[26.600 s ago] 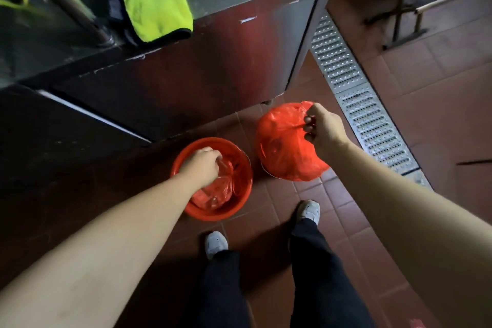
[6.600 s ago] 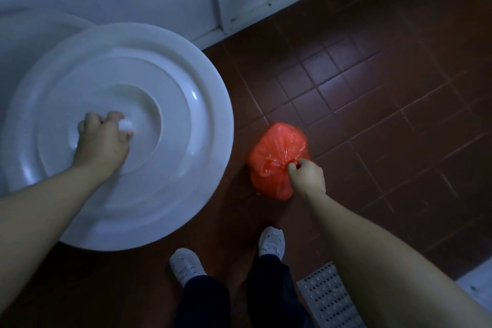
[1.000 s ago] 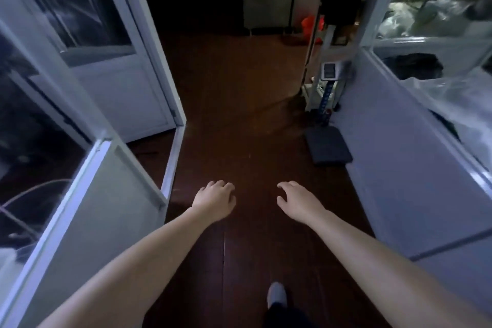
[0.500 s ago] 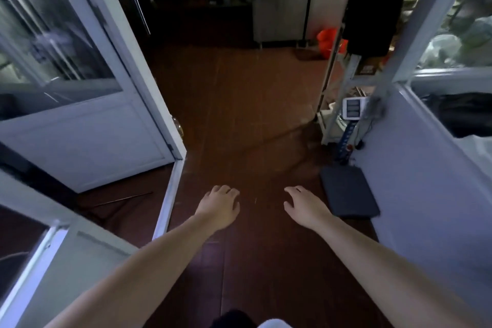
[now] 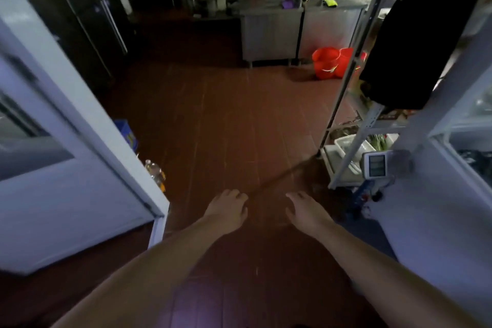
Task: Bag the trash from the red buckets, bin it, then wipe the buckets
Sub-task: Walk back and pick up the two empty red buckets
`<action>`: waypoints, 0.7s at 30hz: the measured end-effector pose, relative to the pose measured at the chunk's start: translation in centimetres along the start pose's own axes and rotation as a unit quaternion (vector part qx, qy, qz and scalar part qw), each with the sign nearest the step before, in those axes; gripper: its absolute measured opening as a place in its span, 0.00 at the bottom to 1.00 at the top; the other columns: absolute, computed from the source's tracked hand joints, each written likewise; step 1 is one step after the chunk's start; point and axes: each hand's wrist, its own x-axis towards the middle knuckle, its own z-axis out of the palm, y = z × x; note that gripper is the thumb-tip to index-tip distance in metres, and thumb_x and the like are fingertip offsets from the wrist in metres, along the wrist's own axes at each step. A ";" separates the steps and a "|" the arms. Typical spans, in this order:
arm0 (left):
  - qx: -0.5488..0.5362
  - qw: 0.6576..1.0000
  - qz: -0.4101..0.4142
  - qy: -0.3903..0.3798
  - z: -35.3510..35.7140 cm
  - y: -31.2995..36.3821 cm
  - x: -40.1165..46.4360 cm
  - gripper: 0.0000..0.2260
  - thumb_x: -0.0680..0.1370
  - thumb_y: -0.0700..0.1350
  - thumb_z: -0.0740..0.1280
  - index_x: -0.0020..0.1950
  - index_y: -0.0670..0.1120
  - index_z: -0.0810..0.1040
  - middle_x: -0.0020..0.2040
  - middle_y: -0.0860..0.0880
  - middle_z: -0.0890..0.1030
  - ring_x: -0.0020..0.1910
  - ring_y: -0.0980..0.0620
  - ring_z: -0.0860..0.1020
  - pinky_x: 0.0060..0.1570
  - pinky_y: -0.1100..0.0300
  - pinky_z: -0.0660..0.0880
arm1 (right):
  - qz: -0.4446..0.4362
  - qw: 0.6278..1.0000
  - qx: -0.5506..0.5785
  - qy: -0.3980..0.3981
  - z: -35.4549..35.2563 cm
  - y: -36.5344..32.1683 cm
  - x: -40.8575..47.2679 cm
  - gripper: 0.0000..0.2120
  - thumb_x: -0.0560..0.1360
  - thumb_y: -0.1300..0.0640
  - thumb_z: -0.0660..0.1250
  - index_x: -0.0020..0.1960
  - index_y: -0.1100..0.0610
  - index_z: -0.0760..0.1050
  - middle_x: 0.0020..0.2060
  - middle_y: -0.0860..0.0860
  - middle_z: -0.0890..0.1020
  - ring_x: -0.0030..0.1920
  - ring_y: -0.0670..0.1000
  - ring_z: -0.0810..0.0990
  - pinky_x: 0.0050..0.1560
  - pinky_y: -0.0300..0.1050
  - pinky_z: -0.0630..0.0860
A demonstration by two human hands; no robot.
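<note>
Holding nothing, your left hand (image 5: 226,212) and right hand (image 5: 306,212) reach out in front of you at about the same height, palms down, fingers loosely spread and a little bent; each grip is relaxed and empty. Both forearms run up from the bottom edge of the view, set apart, over the dark red-brown tiled floor (image 5: 213,120).

No trash bag shows in either hand or anywhere on the floor, so you can judge the bagging and binning as likely finished, though the bin itself is out of sight. What remains is the wiping.

Just to your left stands an open white panelled door (image 5: 66,181); to your right, a white metal rack (image 5: 354,157) with a small digital scale display (image 5: 375,165) beside it.

Well ahead, the round red plastic buckets (image 5: 330,62) sit close together on the floor, at the foot of the stainless steel surface (image 5: 298,26) and partly behind the rack's upright. Whether they are empty you cannot tell from here. A bright yellow-green cloth (image 5: 330,2) lies on top of that surface, above the buckets, probably your wiper. Neither is within reach yet.
</note>
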 end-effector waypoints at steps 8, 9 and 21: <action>0.029 0.999 0.030 0.024 -7.1 -3.7 24.8 0.19 0.80 0.54 0.56 0.69 0.51 0.70 0.64 0.49 0.73 0.64 0.47 0.70 0.62 0.51 0.71 | -0.009 1.000 -0.003 0.014 -9.0 5.0 21.8 0.24 0.79 0.52 0.61 0.74 0.56 0.66 0.68 0.56 0.72 0.65 0.61 0.76 0.60 0.52 0.75; 0.035 0.999 0.029 0.024 -7.9 -4.0 28.0 0.19 0.81 0.54 0.56 0.69 0.51 0.70 0.65 0.50 0.73 0.64 0.47 0.70 0.63 0.50 0.70 | -0.019 1.000 -0.013 0.014 -10.2 6.0 25.0 0.25 0.79 0.54 0.61 0.75 0.56 0.65 0.69 0.57 0.72 0.65 0.61 0.75 0.60 0.52 0.76; -0.003 0.998 -0.016 0.061 -20.9 -7.2 60.0 0.17 0.80 0.53 0.56 0.68 0.52 0.71 0.64 0.51 0.74 0.64 0.48 0.70 0.64 0.51 0.70 | -0.061 0.993 -0.088 0.038 -28.7 12.6 56.9 0.16 0.81 0.57 0.61 0.66 0.58 0.75 0.62 0.54 0.75 0.57 0.57 0.77 0.47 0.44 0.71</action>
